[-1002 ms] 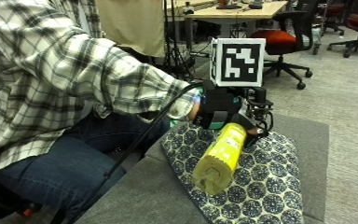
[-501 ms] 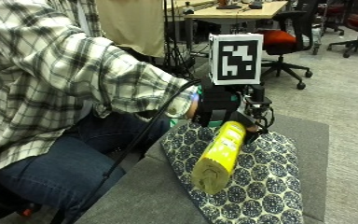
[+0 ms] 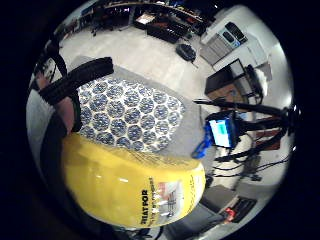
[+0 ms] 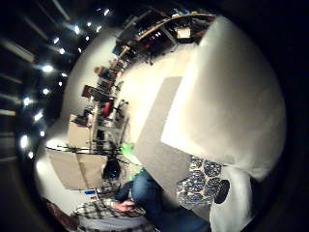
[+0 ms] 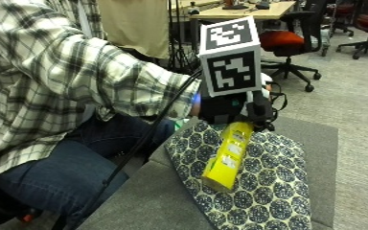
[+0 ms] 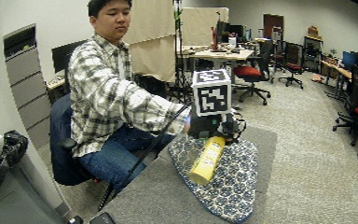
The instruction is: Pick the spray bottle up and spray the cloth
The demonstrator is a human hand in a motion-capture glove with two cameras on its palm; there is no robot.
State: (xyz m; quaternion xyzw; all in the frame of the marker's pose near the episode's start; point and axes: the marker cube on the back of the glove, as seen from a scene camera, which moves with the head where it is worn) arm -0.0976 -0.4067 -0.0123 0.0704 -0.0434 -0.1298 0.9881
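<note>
The person's plaid sleeve (image 5: 75, 81) reaches to the gloved right hand (image 5: 235, 108), whose grip is curled around the top of the yellow spray bottle (image 5: 227, 155), held tilted above the patterned cloth (image 5: 267, 191) on the gray surface (image 5: 145, 201).

A grey carpeted floor (image 6: 303, 135) stretches back through an office. A red-seated office chair (image 5: 285, 39) stands by a wooden desk (image 5: 247, 10) cluttered with equipment. Beige partition panels (image 6: 149, 51) rise behind the seated person; a grey filing cabinet (image 6: 27, 88) lines the wall.
</note>
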